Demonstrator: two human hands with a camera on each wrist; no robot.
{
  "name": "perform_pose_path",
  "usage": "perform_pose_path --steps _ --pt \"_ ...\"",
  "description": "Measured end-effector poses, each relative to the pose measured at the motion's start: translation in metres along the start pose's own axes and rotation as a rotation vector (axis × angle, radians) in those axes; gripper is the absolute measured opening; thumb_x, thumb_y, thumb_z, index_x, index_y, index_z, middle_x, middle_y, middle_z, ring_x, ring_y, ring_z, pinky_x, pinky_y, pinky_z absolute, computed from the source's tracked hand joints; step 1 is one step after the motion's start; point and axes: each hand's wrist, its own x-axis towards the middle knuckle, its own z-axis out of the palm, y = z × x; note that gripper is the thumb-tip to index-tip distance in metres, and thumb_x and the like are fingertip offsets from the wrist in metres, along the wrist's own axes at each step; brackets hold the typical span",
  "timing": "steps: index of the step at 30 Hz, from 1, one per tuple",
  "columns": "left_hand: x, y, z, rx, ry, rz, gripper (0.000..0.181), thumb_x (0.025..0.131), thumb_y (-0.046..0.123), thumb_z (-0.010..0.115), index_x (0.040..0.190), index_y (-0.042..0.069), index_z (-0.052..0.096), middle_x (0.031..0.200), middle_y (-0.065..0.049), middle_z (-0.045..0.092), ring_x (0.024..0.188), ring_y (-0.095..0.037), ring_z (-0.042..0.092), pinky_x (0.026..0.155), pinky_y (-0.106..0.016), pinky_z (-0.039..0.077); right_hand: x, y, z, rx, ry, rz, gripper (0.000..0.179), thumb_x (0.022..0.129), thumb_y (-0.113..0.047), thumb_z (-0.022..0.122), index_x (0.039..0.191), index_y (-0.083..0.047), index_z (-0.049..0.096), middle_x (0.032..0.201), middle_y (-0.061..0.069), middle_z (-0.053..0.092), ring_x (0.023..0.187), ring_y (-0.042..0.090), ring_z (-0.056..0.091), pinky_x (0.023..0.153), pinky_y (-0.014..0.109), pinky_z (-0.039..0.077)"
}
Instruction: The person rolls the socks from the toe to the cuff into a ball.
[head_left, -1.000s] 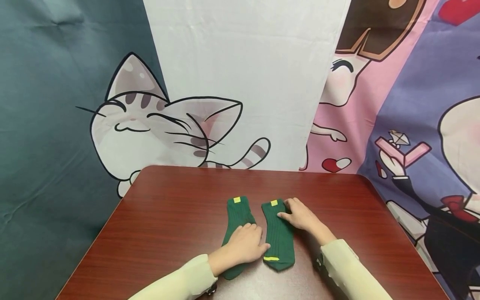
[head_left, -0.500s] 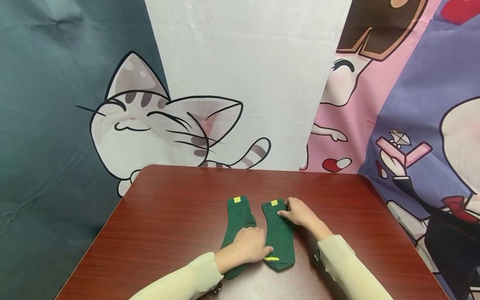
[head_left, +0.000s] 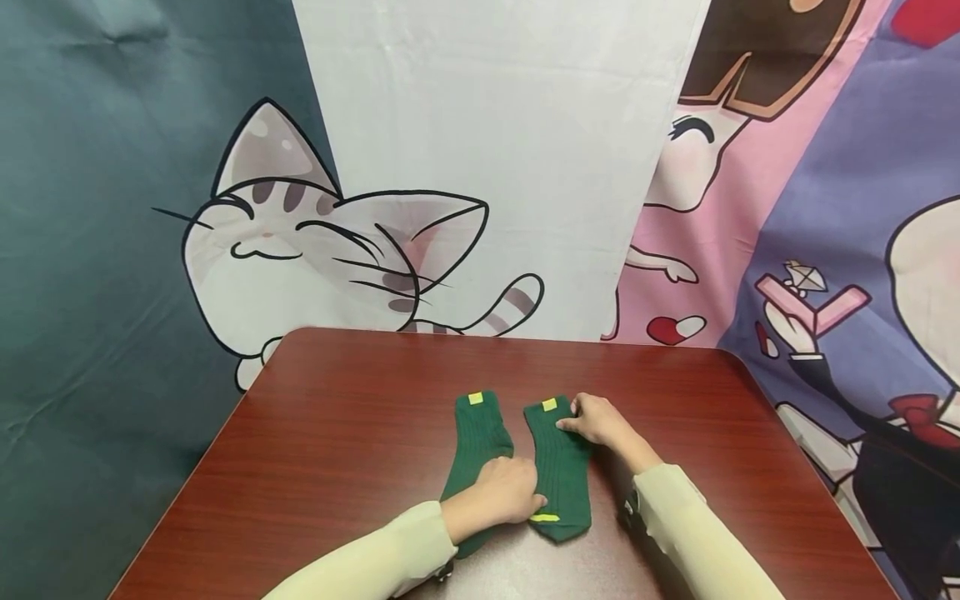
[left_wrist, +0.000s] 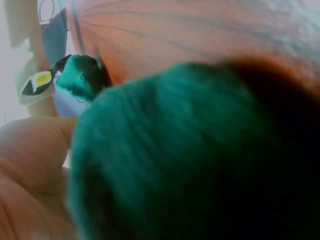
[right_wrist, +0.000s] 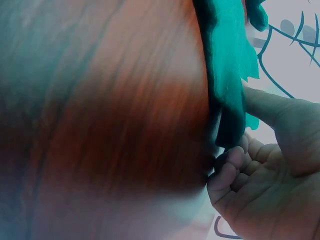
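Observation:
Two dark green ribbed socks lie side by side, each with a yellow tag at its cuff. My left hand [head_left: 510,490] lies across the lower part of the left sock [head_left: 478,429]. Its fingers curl down between the socks, and its thumb pinches the near left edge of the right sock [head_left: 558,471]. My right hand [head_left: 597,421] pinches that sock's cuff at the far right corner, thumb on top. In the right wrist view the thumb meets the green cloth [right_wrist: 227,60] above curled fingers. The left wrist view has a sock toe [left_wrist: 165,145] close up, hiding the left fingertips.
The socks rest on a reddish-brown wooden table [head_left: 337,417] with rounded far corners. Behind it hangs a printed backdrop with a cartoon cat [head_left: 300,250] and other figures. Both forearms wear pale sleeves [head_left: 408,542].
My left hand has slid a little to the right, its fingers curling down and its thumb coming onto the right sock's edge. The right hand stays at the cuff.

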Motion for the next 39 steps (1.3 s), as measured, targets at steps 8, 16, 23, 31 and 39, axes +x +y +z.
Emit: perform_pose_path --steps 8,16,23,31,39 --pt "-0.001 0.007 -0.001 -0.020 -0.015 0.021 0.025 0.095 0.037 0.068 0.099 0.013 0.072 0.081 -0.001 0.066 0.073 -0.020 0.065 0.061 -0.037 0.055 -0.006 0.000 0.002 0.063 0.057 -0.038 0.033 0.089 -0.018 0.079 0.083 -0.009 0.048 0.072 0.003 0.045 0.070 0.020 0.046 0.065 0.033 0.036" --pt "-0.008 0.003 -0.009 -0.215 -0.029 0.108 0.009 0.094 0.018 0.064 0.098 0.009 0.063 0.076 0.000 0.059 0.061 -0.014 0.055 0.055 -0.027 0.046 -0.014 0.007 -0.004 0.095 0.121 -0.124 0.015 0.092 -0.015 0.074 0.096 -0.008 0.062 0.080 0.002 0.056 0.074 0.019 0.051 0.068 0.035 0.042" --pt "-0.012 -0.010 -0.016 -0.510 -0.072 0.075 0.021 0.091 0.013 0.065 0.112 0.008 0.065 0.081 0.005 0.055 0.069 -0.008 0.051 0.066 -0.023 0.045 -0.024 0.007 -0.017 0.205 0.123 -0.099 0.013 0.098 -0.019 0.068 0.098 -0.011 0.058 0.081 0.003 0.054 0.076 0.021 0.051 0.067 0.034 0.039" --pt "-0.019 -0.019 -0.013 -0.935 -0.062 0.075 0.023 0.087 0.001 0.069 0.108 0.005 0.060 0.087 -0.003 0.055 0.066 -0.012 0.054 0.061 -0.027 0.050 -0.033 0.002 -0.029 0.278 0.135 -0.071 0.015 0.101 -0.021 0.063 0.107 -0.009 0.057 0.091 0.006 0.059 0.081 0.023 0.053 0.067 0.034 0.041" --pt "-0.025 -0.022 -0.013 -1.110 -0.064 0.129 0.030 0.082 -0.004 0.070 0.104 0.006 0.053 0.090 -0.005 0.051 0.071 -0.012 0.054 0.059 -0.023 0.045 -0.035 -0.002 -0.036 0.279 0.179 -0.083 0.016 0.100 -0.021 0.065 0.109 -0.009 0.057 0.092 0.006 0.060 0.084 0.023 0.054 0.070 0.035 0.042"
